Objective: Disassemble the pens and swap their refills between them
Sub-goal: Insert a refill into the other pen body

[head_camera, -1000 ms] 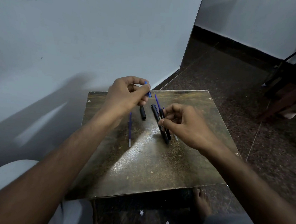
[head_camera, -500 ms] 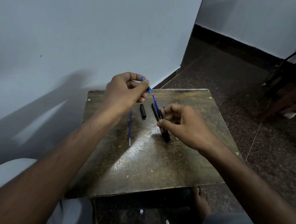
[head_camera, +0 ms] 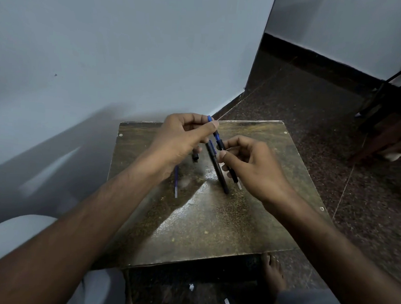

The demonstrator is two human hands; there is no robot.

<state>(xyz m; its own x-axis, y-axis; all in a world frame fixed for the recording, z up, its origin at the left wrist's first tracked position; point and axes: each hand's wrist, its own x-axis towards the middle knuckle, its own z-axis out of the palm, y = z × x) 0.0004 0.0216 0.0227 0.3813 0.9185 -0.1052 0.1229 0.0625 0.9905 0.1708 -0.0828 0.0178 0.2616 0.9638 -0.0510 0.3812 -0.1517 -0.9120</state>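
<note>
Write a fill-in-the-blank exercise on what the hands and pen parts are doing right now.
1. The blue refill is pinched by the ____ hand.
2. The right hand holds a black pen ____.
3. A loose refill lies on the ____, below the left hand.
4. The small black cap lies on the table, held by ____ hand.

Missing words: left; barrel; table; neither

Black pen barrel (head_camera: 218, 169) with blue clip; blue-tipped refill (head_camera: 216, 134); blue refill (head_camera: 176, 178) with clear end; mottled brown-gold table (head_camera: 214, 222); speckled dark floor (head_camera: 313, 106).
</note>
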